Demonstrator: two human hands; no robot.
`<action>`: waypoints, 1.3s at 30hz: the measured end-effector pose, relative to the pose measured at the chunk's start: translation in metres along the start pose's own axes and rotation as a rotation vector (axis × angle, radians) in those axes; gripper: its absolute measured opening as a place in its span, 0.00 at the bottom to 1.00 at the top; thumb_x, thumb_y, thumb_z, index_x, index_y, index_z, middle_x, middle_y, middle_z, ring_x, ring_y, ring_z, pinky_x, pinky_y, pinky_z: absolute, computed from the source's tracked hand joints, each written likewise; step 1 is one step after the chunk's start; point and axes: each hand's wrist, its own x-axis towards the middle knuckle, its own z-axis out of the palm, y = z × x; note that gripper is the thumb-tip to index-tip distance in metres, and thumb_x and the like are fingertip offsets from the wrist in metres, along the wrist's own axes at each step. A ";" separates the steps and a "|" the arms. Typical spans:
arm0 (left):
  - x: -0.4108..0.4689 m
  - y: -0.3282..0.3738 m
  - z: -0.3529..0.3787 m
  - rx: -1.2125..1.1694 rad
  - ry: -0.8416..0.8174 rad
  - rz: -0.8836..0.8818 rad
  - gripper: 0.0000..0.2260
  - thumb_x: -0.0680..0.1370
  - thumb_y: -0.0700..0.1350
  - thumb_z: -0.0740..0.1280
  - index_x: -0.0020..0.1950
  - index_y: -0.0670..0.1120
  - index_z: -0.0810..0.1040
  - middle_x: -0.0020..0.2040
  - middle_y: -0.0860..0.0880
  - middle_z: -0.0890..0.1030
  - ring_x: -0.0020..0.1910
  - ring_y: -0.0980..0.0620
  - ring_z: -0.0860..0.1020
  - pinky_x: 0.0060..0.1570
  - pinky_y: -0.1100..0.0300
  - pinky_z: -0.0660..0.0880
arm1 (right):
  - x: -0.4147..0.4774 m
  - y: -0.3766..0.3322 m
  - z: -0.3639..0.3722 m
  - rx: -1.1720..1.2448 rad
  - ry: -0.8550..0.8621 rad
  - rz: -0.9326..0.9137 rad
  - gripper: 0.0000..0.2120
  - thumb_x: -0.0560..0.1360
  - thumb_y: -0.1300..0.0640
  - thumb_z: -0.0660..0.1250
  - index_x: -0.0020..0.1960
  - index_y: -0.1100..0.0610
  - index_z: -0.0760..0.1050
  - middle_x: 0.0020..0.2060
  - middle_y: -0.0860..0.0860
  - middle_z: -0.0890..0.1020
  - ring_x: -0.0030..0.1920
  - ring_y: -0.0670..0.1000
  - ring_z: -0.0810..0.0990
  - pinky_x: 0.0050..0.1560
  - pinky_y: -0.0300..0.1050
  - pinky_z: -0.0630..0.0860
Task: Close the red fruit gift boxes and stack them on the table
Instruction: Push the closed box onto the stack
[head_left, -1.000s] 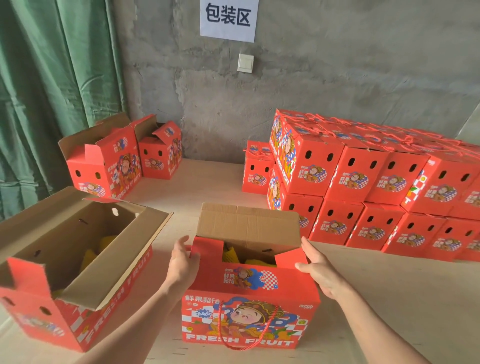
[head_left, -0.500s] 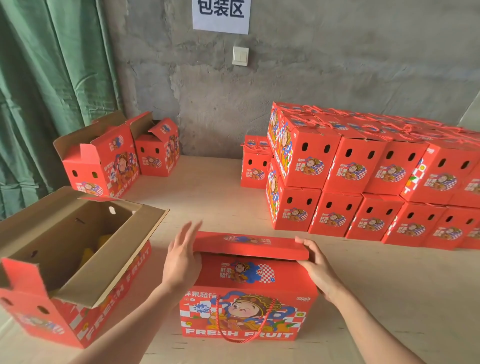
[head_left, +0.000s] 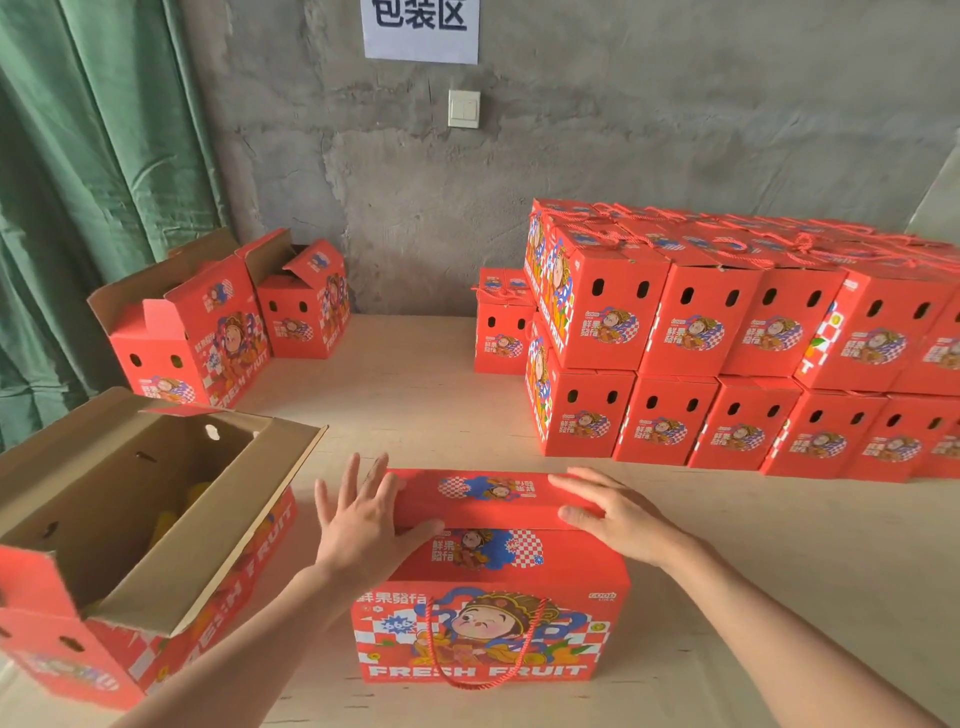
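Pressing gift box (head_left: 493, 613) top flap (head_left: 483, 499) down to seat it. Flat left hand (head_left: 363, 525) and right hand (head_left: 613, 514) grip nothing; tuck maybe unfinished.

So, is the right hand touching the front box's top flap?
Touching. Head view: the right hand lies flat on the top flap, thumb against its front edge.

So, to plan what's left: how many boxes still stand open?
3: the near-left box, the back-left box, and its neighbour. Others may be out of view.
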 end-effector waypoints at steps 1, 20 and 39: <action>0.007 0.000 -0.002 0.071 -0.043 0.038 0.46 0.63 0.78 0.44 0.71 0.51 0.62 0.79 0.52 0.49 0.76 0.49 0.36 0.68 0.40 0.30 | -0.001 0.000 -0.002 -0.008 -0.001 0.000 0.30 0.70 0.30 0.53 0.71 0.34 0.61 0.75 0.41 0.57 0.74 0.45 0.57 0.70 0.47 0.59; 0.051 0.013 -0.014 0.330 -0.311 0.303 0.39 0.71 0.72 0.45 0.78 0.54 0.48 0.67 0.45 0.66 0.64 0.44 0.67 0.64 0.49 0.65 | 0.000 -0.005 0.000 -0.145 0.013 -0.023 0.26 0.73 0.33 0.52 0.71 0.32 0.58 0.73 0.44 0.61 0.73 0.47 0.59 0.68 0.45 0.60; 0.043 0.008 0.005 0.169 -0.257 0.291 0.47 0.59 0.72 0.21 0.77 0.57 0.37 0.78 0.52 0.43 0.76 0.46 0.38 0.72 0.41 0.35 | -0.005 -0.024 0.004 -0.422 -0.091 -0.121 0.19 0.80 0.39 0.39 0.65 0.22 0.35 0.72 0.41 0.29 0.70 0.45 0.22 0.69 0.52 0.24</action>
